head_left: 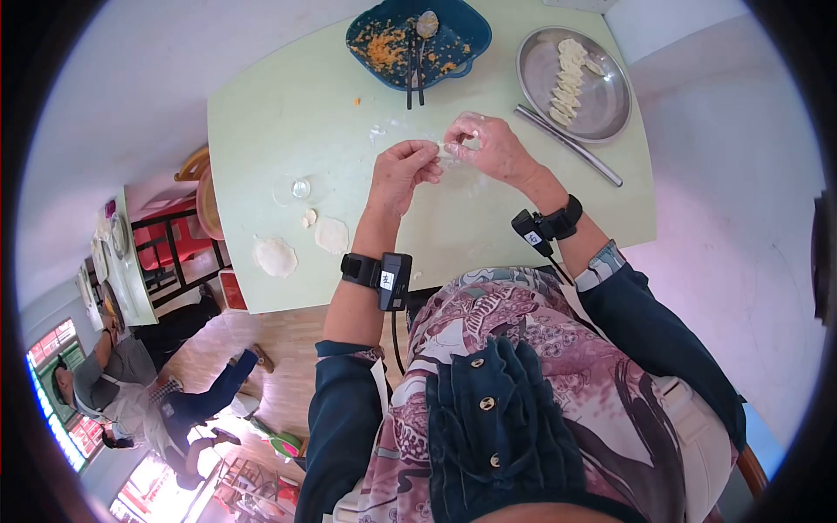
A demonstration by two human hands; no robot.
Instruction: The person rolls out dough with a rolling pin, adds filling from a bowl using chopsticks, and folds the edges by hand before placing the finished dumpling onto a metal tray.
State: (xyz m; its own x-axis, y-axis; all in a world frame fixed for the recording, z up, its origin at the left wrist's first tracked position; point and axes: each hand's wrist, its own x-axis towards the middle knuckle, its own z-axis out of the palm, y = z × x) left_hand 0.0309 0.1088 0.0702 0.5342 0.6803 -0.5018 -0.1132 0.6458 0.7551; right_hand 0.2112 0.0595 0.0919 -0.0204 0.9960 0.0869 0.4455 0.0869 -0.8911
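Note:
Over the middle of the pale green table, my left hand and my right hand meet at the fingertips. Both pinch a small pale piece of dough, mostly covered by the fingers. White flour marks the tabletop around them. To the left lie two flat dough rounds, one nearer my left forearm and another farther out. Small dough bits sit just above them, beside a small clear glass.
At the top, a blue bowl holds orange filling, a spoon and black chopsticks. A round metal tray with several dumplings stands at upper right, a metal rolling pin beside it. People are at far left, beyond the table.

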